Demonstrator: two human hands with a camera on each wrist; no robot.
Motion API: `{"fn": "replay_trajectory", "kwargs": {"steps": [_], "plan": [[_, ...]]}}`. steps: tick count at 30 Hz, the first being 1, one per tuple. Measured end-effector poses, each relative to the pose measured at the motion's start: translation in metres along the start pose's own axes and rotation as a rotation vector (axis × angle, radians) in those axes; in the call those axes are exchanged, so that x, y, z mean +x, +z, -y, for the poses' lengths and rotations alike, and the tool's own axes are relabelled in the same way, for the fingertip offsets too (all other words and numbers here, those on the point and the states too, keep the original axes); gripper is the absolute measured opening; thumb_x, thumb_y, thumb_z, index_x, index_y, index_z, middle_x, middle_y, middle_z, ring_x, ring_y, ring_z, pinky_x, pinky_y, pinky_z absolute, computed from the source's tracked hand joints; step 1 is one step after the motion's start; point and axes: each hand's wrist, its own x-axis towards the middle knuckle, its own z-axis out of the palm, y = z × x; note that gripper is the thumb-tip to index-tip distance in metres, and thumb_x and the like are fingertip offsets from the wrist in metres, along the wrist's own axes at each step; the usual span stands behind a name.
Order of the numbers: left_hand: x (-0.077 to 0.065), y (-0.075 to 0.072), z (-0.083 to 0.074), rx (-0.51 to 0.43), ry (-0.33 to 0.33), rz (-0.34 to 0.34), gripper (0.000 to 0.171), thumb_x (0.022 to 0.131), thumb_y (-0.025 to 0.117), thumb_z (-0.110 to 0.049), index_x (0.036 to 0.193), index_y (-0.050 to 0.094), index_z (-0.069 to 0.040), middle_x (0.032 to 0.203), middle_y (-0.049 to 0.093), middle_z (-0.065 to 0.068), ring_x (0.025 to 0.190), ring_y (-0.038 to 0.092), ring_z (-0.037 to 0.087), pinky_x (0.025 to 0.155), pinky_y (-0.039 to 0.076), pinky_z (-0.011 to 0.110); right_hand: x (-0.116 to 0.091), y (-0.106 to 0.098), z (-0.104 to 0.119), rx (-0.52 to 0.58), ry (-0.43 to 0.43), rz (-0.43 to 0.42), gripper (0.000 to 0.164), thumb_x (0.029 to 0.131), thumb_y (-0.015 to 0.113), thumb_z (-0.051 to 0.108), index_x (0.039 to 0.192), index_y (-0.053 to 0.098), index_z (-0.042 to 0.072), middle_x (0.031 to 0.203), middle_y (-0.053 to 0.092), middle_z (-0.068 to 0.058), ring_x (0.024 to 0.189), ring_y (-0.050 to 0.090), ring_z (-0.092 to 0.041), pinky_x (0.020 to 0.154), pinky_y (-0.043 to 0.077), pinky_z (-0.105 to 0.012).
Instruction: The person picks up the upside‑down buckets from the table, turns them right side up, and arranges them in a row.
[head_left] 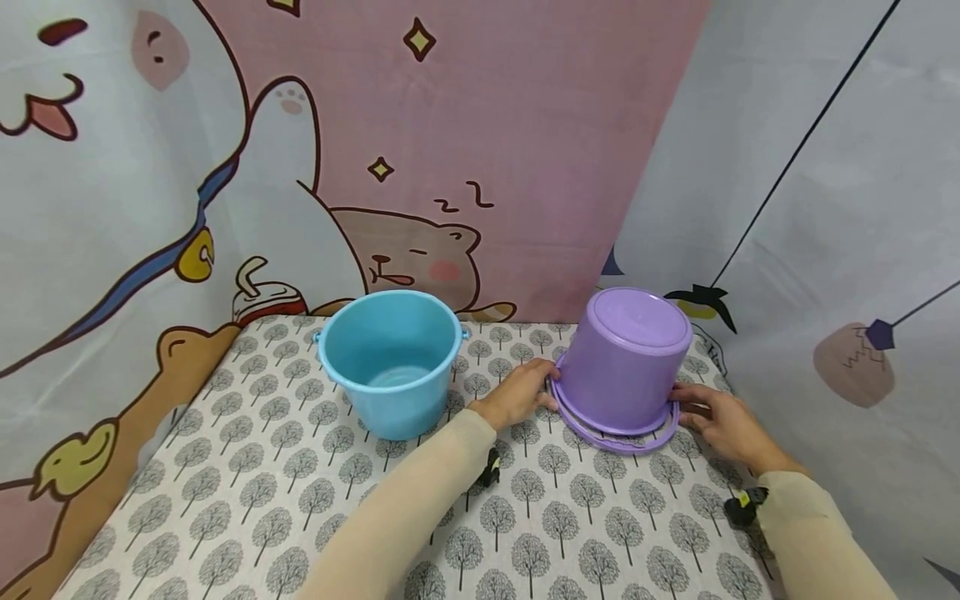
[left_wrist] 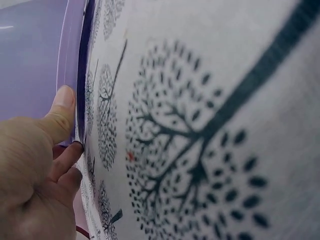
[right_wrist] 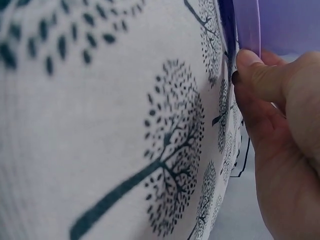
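Note:
A purple bucket (head_left: 618,367) stands upside down on the right part of the table, its base facing up. Its purple handle (head_left: 626,448) lies on the cloth in a curve along the near side. At the left of the rim, my left hand (head_left: 519,392) holds the edge; in the left wrist view the thumb (left_wrist: 64,107) lies against the rim and the other fingers are bent below it. My right hand (head_left: 723,421) pinches the rim on the opposite side, its thumb (right_wrist: 250,65) on the lilac edge in the right wrist view.
A light blue bucket (head_left: 393,367) stands upright to the left of the purple one, open side up. The table wears a white cloth (head_left: 360,508) printed with grey trees. Behind it hangs a pink cartoon curtain (head_left: 540,150), with a pale one (head_left: 847,208) at the right.

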Motion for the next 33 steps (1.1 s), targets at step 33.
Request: {"fn": "replay_trajectory", "kwargs": {"steps": [33], "plan": [[-0.013, -0.013, 0.001, -0.191, 0.028, -0.075, 0.047, 0.108, 0.079, -0.031, 0.15, 0.071, -0.013, 0.16, 0.073, 0.007, 0.144, 0.075, 0.031, 0.124, 0.063, 0.04, -0.003, 0.003, 0.019, -0.103, -0.061, -0.315, 0.035, 0.101, 0.08, -0.016, 0.128, 0.082, 0.007, 0.152, 0.077, -0.024, 0.125, 0.078, -0.056, 0.097, 0.046, 0.009]]}}
